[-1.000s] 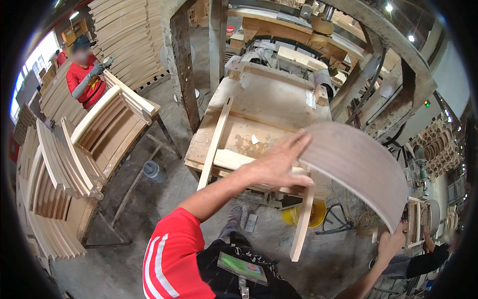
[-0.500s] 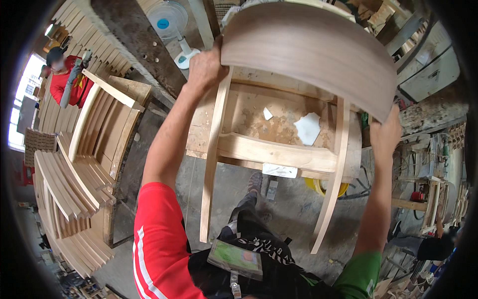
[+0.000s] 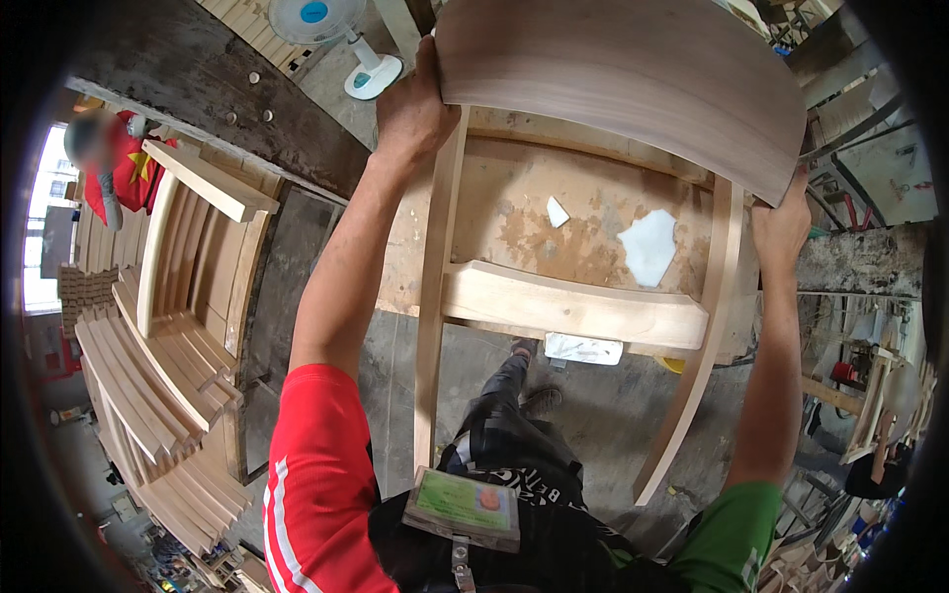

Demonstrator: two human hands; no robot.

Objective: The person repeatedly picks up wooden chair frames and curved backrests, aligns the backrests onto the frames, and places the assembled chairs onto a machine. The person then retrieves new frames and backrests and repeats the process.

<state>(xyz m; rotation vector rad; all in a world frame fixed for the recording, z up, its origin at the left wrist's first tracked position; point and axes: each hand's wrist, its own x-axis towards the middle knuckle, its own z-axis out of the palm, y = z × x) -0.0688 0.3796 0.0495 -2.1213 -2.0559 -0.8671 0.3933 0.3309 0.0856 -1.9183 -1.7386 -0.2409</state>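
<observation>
Both hands hold a wide, curved brown wooden panel (image 3: 623,89) at its two ends. My left hand (image 3: 415,117) is closed around the left end, thumb up along the edge. At the lower right corner, my right hand (image 3: 783,232) grips the other end; some of its fingers are hidden by the panel. Beneath and nearer to me is a pale wooden frame (image 3: 573,301), with two long legs joined by a curved rail. The panel covers the frame's far part, so I cannot tell whether they touch.
The frame rests over a stained worktable (image 3: 494,217) with white scraps (image 3: 647,247) on it. A white fan (image 3: 371,74) stands beyond a dark beam (image 3: 217,109). At left are stacked curved wooden pieces (image 3: 148,385) and a person in red (image 3: 124,173). Another person (image 3: 880,469) is at right.
The view has shifted, and the panel sits higher in the picture, showing more of the tabletop. Both hands keep their hold on its ends. The person at left has changed posture.
</observation>
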